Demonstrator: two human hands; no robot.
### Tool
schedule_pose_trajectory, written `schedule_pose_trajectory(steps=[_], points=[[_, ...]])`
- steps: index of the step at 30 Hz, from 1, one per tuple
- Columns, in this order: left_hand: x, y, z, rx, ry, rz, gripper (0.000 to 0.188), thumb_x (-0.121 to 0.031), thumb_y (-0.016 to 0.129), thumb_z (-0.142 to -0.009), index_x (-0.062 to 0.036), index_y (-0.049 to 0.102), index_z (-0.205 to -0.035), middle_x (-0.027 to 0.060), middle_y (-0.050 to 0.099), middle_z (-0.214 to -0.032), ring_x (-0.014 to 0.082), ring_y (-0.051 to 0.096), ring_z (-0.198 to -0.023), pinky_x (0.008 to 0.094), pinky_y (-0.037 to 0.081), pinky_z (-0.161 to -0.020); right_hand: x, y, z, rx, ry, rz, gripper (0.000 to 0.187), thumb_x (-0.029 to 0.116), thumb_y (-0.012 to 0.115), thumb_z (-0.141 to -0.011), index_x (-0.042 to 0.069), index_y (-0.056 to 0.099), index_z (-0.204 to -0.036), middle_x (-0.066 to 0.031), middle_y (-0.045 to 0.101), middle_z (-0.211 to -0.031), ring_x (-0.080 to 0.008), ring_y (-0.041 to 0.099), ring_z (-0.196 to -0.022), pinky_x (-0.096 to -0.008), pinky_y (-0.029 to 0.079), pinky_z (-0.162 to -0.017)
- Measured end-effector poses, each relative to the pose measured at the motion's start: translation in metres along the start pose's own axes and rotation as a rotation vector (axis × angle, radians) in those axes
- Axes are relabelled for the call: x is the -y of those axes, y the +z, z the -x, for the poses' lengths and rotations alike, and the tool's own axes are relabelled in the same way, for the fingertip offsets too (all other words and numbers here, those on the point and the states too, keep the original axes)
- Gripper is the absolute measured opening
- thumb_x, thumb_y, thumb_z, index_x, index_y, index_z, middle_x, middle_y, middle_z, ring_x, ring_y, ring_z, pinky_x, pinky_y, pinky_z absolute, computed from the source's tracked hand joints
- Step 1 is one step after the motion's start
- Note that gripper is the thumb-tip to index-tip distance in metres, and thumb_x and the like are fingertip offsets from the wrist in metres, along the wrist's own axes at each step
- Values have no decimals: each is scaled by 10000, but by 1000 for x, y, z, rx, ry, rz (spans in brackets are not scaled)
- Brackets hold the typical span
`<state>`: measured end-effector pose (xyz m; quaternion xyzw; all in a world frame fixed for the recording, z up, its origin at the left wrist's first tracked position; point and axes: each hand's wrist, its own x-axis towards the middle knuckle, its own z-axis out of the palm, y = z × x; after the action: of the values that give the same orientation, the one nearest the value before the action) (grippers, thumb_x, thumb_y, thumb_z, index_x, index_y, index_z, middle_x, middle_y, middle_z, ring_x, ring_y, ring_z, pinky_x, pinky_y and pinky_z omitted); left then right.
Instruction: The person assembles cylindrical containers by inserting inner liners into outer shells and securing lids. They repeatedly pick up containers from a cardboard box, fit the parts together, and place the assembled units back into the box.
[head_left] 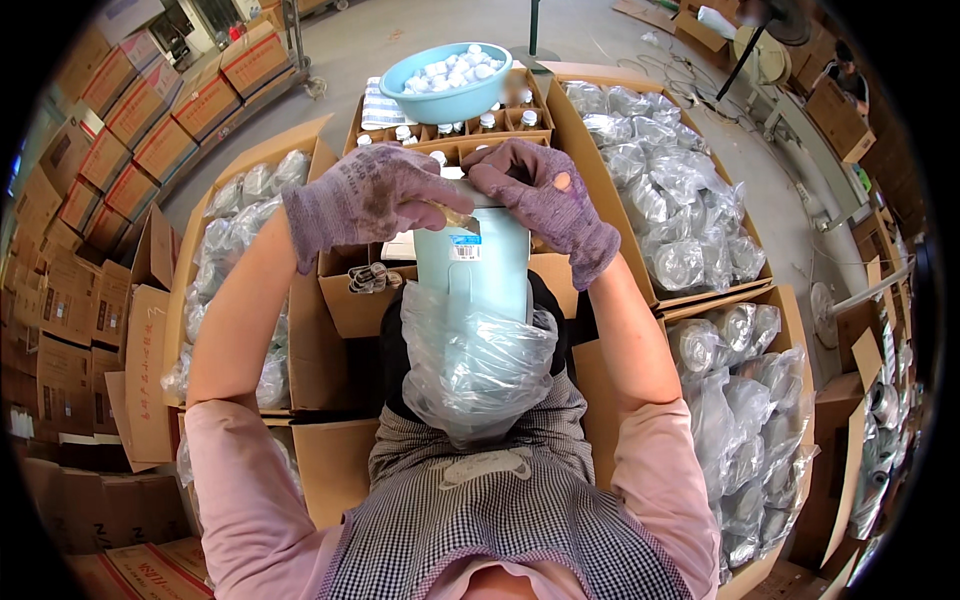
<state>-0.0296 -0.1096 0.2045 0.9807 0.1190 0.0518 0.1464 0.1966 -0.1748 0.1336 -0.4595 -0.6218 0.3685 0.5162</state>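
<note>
Gripping the top of a pale blue bottle (472, 268) over the lap, the gloved left hand (365, 200) and right hand (552, 203) (both clenched) work above its plastic bag (476, 372).

You worked under bright, even daylight — shadows soft, glare on the plastic bags (690, 210); fisheye bent the edges, corners black.

I am seeing a small white rectangular label with a blue band (464, 244) sitting near the top of the pale blue plastic bottle (474, 268). Red-and-tan printed cardboard cartons (150, 110) are standing stacked at upper left, and open brown cardboard boxes of clear-bagged bottles (670, 190) are flanking it.
</note>
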Motion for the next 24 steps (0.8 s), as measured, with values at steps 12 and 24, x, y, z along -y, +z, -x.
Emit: schedule_pose_trajectory(steps=[12, 24], points=[[6, -4, -26, 119, 109, -90, 284, -153, 761, -806, -180, 727, -1087, 88, 618, -830, 270, 641, -844, 411, 512, -766, -3, -2, 0, 60, 3, -60, 177, 184, 709, -851, 25, 693, -926, 14, 623, -743, -47, 519, -656, -229, 442, -604], [-14, 16, -21, -95, 290, -569, 123, -253, 721, -818, -194, 627, -872, 38, 565, -786, 242, 621, -732, 388, 500, -673, -6, -3, 1, 74, -83, -49, 155, 167, 713, -885, 26, 683, -943, 22, 610, -719, -38, 502, -625, -224, 440, -586]])
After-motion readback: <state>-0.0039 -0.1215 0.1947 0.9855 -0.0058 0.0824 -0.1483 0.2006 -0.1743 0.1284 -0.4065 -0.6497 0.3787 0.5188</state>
